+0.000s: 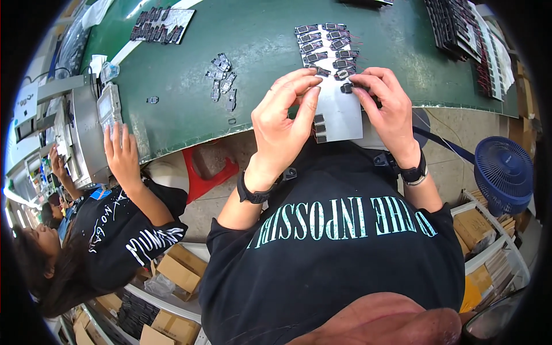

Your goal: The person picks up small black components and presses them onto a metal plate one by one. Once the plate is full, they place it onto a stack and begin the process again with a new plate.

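A pale metal plate [340, 115] carries two columns of small black speaker-like modules [315, 57] with thin red and dark wires. My left hand [284, 115] is over the plate's left edge, thumb and forefinger tips brought together beside the lowest module in the left column; anything between them is hidden. From the right, my right hand [386, 103] reaches in with its fingertips on a small black part [346, 88] below the right column. A few dark rectangular pieces [319, 127] sit along the plate's near left edge.
Loose modules [223, 80] lie left on the green table [172, 69]; another loaded plate [164, 26] is behind them. Stacked loaded plates [451, 29] stand at far right. A co-worker's hand [121, 150] is beside a machine at left. A blue fan [503, 172] stands right.
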